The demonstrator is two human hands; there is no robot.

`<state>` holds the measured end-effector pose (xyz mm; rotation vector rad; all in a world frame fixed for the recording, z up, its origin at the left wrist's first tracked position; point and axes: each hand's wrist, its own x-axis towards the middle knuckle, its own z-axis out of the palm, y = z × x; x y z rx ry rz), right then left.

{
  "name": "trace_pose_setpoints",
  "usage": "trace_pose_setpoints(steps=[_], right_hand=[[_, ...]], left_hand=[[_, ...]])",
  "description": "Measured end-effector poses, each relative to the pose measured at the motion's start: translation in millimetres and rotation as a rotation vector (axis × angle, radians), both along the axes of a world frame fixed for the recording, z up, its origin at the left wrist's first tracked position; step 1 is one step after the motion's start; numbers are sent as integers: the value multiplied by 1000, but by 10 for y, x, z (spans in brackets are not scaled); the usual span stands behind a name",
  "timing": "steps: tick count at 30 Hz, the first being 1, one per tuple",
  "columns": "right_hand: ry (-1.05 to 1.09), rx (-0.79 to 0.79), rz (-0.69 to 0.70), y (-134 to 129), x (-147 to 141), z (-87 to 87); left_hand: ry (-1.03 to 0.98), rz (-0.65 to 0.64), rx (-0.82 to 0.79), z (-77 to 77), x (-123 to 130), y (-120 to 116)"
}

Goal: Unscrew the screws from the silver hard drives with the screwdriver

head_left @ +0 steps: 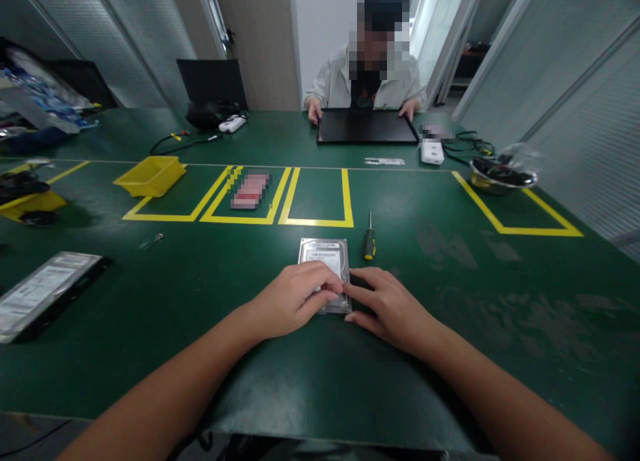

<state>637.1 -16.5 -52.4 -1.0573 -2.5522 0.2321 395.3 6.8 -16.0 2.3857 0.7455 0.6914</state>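
A silver hard drive [324, 249] with a white label lies flat on the green table in front of me. My left hand [305, 293] reaches over its middle and hides much of the label. The thumb and fingers of that hand are pinched together near the drive's right edge; whatever they hold, if anything, is too small to make out. Fingers apart, my right hand [387, 304] rests at the drive's right side, its index fingertip close to the left fingertips. A screwdriver [369, 245] with a dark green and yellow handle lies just beyond my right hand.
Another hard drive [47, 291] lies at left, near small metal bits [159, 237]. Yellow tape [315, 222] marks areas holding a yellow bin [155, 176] and a pixelated phone-like object [251, 190]. A metal bowl [501, 180] stands right. Opposite, a person holds a black panel [367, 126].
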Motion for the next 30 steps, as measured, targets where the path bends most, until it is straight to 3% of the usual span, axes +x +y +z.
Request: trace_pose_setpoints(steps=[5,13,30], right_hand=[[0,-7,-1,7,-8,9],[-22,13,-8,5,-16,-10],[-63,20,-8,-2,37,72]], left_hand=[[124,-66,40,13,95,-68],[361,38,200,-101,235,-138],[397,119,319,-153,318,-214]])
